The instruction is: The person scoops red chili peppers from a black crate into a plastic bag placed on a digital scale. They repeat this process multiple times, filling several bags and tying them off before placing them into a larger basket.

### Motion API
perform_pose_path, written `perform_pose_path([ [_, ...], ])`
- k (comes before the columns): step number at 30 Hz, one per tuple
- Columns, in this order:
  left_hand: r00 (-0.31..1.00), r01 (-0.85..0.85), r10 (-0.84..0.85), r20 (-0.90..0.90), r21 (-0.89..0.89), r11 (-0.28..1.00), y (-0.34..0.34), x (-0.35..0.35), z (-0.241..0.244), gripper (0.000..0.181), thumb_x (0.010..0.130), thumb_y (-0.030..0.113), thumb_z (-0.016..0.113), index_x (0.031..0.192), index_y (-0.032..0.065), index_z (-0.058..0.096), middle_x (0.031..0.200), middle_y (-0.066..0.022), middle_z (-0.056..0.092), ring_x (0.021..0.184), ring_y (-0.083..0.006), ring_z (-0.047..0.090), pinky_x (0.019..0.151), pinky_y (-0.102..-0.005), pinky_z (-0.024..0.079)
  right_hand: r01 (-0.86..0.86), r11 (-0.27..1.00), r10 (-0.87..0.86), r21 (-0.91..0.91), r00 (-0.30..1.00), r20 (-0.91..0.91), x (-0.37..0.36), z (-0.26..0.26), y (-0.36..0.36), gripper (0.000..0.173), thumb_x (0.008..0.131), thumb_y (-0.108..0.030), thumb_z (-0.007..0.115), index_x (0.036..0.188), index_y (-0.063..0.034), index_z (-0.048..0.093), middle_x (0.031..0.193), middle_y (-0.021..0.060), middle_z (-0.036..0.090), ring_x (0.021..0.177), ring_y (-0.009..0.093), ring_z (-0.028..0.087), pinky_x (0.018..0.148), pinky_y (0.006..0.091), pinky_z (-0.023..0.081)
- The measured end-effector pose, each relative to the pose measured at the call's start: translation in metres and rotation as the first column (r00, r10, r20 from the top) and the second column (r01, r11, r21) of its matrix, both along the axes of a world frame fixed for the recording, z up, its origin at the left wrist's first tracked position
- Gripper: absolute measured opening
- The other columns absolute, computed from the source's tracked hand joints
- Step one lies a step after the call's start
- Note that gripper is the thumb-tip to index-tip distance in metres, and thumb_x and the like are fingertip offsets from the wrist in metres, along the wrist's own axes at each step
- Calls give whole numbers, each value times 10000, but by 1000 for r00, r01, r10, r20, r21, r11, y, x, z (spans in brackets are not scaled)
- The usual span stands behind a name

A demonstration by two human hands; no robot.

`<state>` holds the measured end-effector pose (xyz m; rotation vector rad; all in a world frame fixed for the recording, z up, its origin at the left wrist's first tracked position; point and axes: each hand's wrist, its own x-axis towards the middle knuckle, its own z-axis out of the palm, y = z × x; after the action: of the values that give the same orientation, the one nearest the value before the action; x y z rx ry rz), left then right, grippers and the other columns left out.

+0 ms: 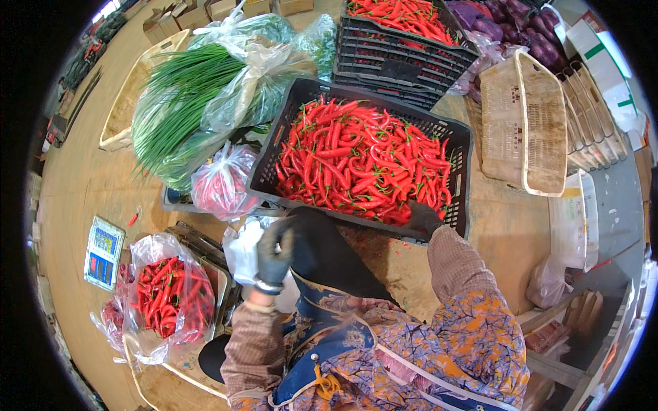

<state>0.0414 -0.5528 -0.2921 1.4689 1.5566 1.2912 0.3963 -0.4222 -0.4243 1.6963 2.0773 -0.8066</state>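
Observation:
A black plastic crate [465,169] full of red chili peppers [354,159] stands before me. My right hand [424,218], in a dark glove, reaches over the crate's near edge, its fingers among the peppers; whether it grips any is hidden. My left hand [275,254], gloved and slightly blurred, is raised beside the white plastic bags [244,251] near my knee, fingers curled, with nothing plainly in it. To its left, an open clear bag of red peppers [169,298] rests on a metal scale platform [223,287]. The scale's display panel [104,251] is beyond that bag.
Bagged green chives [200,87] and a tied bag of peppers [223,182] lie at the upper left. Stacked black crates [396,67] stand behind the full crate. Dirty white plastic baskets [501,123] are at the right; purple net sacks [540,31] lie behind them.

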Motion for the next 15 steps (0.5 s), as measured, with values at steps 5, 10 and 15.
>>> perform_pose_path([
  [5,882,338,-254,398,-158,928,30,75,-34,218,813,47,462,1021,-10,490,910,-82,574,830,-133,544,718,-242,431,-129,990,135,63,985,-108,-1,-1,0,810,475,-416,742,1069,17,401,983,231,515,937,345,506,760,395,414],
  [10,668,528,-301,681,-148,836,38,81,-44,286,834,44,427,1111,-28,405,1016,-122,532,887,-168,540,774,-258,427,-137,989,127,-64,981,-146,19,-16,18,878,446,-437,745,1076,57,382,980,258,503,928,347,507,758,385,415],
  [15,555,549,-258,791,-116,828,41,77,-42,315,859,112,404,1138,-30,368,1033,-161,507,901,-227,542,774,-299,433,-240,970,228,-38,954,-195,23,-34,21,947,443,-465,742,1144,35,348,1066,236,475,981,340,481,790,376,404],
])
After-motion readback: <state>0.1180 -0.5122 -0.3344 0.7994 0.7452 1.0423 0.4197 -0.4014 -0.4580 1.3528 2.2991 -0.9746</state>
